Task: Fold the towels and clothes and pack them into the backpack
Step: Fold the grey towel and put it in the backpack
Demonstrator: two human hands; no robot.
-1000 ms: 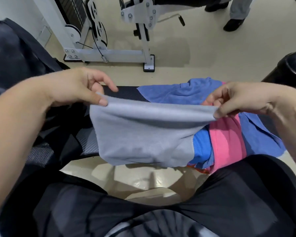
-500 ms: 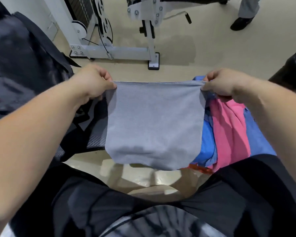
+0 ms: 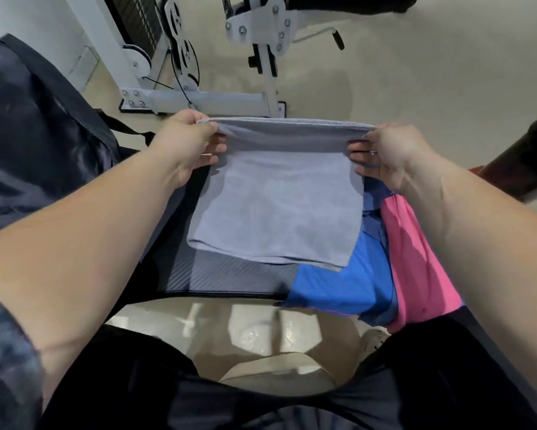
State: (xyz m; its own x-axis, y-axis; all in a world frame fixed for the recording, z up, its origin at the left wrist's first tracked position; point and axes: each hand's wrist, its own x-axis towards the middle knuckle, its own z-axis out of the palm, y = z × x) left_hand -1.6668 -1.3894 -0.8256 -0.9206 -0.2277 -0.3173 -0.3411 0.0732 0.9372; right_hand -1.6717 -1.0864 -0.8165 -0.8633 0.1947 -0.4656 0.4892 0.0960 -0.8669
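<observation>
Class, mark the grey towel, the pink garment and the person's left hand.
grey towel [image 3: 276, 209], head view, its flat middle.
pink garment [image 3: 416, 259], head view, its visible middle.
left hand [image 3: 184, 145], head view, back of the hand.

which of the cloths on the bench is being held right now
The grey terry towel, gripped at its far edge by the left hand and right hand. The bright blue garment and the pink garment lie unheld to its right.

Head view (the only one) looks steeply down, close over bench [image 3: 230, 274].
</observation>
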